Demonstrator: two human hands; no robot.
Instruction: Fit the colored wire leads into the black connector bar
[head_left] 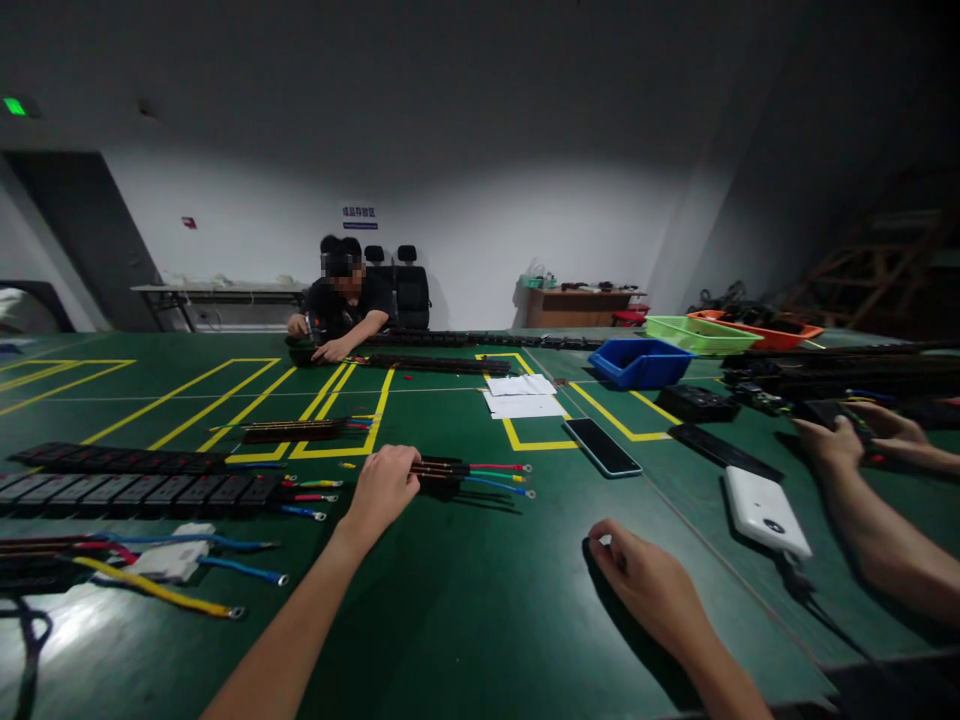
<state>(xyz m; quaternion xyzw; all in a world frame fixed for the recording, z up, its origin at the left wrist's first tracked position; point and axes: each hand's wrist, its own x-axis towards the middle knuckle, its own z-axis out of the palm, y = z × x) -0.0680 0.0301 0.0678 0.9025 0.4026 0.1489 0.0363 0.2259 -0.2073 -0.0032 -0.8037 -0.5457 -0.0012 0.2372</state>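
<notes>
My left hand (384,488) is wrapped over a short dark assembly with copper-coloured strips (437,472) at the middle of the green table. From its right end stick out red, green-yellow and blue wires (499,480) with ring terminals. The part under my palm is hidden. Nearer to me on the right, my right hand (649,580) rests loosely curled on the table, and I see nothing in its fingers. To the left of my left hand lie long black segmented strips (150,492) with similar wire ends, and a yellow wire (161,587) with a ring terminal.
Between and beyond my hands lie a phone (602,447) and white papers (523,396). A blue bin (640,363), a white device (766,510) with a cable and a black box (697,403) are at right. A co-worker's hands (855,435) work at right; another person (345,300) leans over the far edge.
</notes>
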